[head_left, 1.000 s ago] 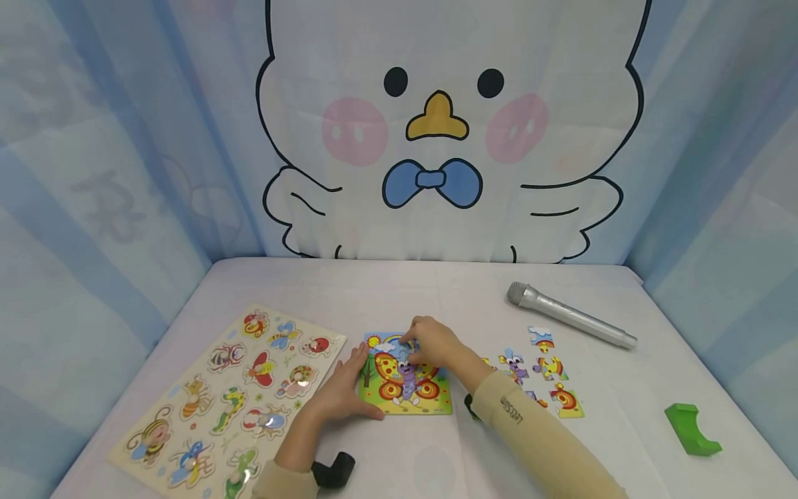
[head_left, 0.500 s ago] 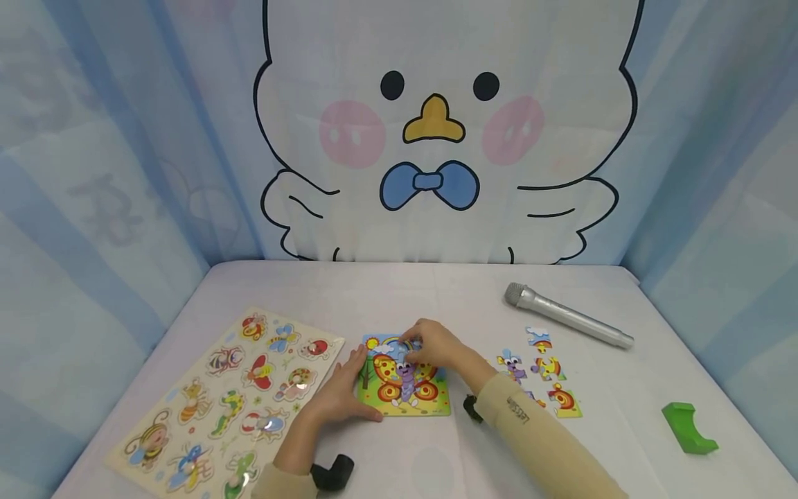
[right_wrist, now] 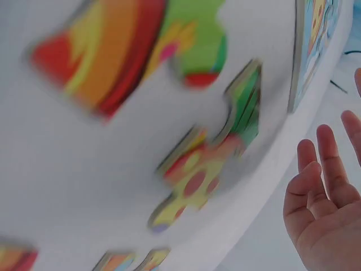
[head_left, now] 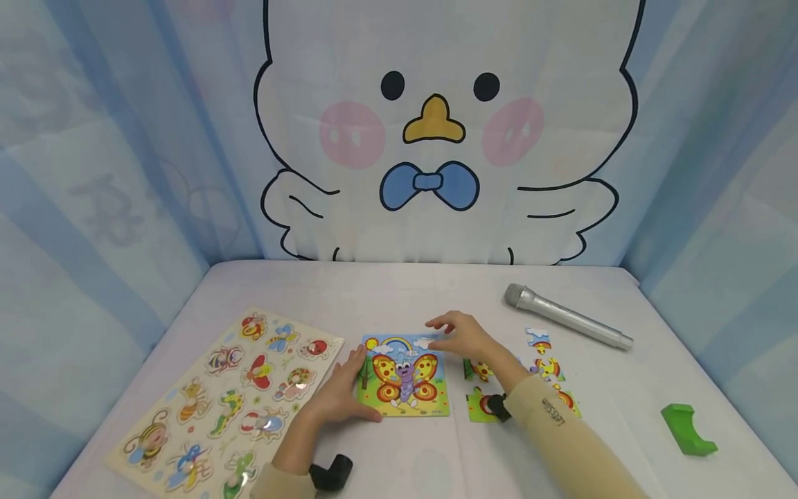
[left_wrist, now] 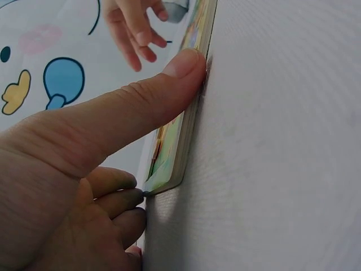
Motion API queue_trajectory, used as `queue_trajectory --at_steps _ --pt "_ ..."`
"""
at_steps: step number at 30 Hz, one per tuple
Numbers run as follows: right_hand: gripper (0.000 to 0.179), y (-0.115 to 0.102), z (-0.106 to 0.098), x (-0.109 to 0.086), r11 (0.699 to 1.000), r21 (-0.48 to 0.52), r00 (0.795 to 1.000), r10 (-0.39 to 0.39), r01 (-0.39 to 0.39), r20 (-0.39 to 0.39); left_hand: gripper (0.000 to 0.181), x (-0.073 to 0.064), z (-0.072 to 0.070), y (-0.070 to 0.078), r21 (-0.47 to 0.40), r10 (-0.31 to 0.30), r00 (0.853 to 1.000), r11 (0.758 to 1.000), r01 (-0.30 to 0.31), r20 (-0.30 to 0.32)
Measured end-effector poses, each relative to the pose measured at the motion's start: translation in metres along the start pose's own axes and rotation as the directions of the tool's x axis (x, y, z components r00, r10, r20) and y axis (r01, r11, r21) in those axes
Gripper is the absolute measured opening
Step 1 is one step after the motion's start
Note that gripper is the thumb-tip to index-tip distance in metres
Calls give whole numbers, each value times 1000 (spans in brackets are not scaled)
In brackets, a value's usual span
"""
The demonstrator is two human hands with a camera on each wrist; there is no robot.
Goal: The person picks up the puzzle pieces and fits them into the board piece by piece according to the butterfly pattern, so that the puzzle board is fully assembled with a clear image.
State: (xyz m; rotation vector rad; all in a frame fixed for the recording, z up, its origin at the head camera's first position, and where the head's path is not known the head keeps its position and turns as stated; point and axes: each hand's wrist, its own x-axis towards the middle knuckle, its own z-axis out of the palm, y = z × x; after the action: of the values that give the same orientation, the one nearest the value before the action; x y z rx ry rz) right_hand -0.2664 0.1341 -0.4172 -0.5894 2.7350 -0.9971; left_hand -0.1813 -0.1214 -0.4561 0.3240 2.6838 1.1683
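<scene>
A square butterfly puzzle (head_left: 404, 380) lies flat on the white table (head_left: 399, 298). My left hand (head_left: 346, 389) rests at its near left corner. Its fingers lie along the left side, and the straight thumb (left_wrist: 179, 66) presses the near edge of the puzzle board (left_wrist: 190, 127). My right hand (head_left: 460, 335) hovers by the puzzle's far right corner with fingers spread and nothing in it. In the right wrist view its open palm (right_wrist: 322, 210) is bare. Several loose puzzle pieces (head_left: 541, 355) lie to the right, two of them (head_left: 479, 388) close beside my right forearm.
A long insect peg board (head_left: 227, 396) lies at the left. At the back right is a silver microphone (head_left: 569, 319), and at the far right a green curved block (head_left: 687, 430). Blue curtains and a duck cloth wall in the table.
My right hand has lifted off the middle of the butterfly puzzle, moved back and right, and opened. The whole butterfly picture now shows. My left hand has not moved.
</scene>
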Motion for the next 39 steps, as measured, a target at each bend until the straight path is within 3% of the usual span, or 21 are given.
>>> queue_trajectory --at_steps 15,24,33,39 --pt "41 44 -44 -29 998 -34 994 49 -53 -96 114 0 0 0 -7 7 1000 1000 -7 -3" --pt "42 74 -71 -46 994 -83 992 66 -75 -106 113 0 -1 1 -10 6 1000 1000 -6 3" --pt "46 95 -90 -59 969 -111 974 210 -219 -82 113 0 -1 0 -6 9 1000 1000 -9 3" --pt "50 107 -99 -64 959 -130 967 245 -253 -69 113 0 -1 -1 -7 16 1000 1000 -16 0"
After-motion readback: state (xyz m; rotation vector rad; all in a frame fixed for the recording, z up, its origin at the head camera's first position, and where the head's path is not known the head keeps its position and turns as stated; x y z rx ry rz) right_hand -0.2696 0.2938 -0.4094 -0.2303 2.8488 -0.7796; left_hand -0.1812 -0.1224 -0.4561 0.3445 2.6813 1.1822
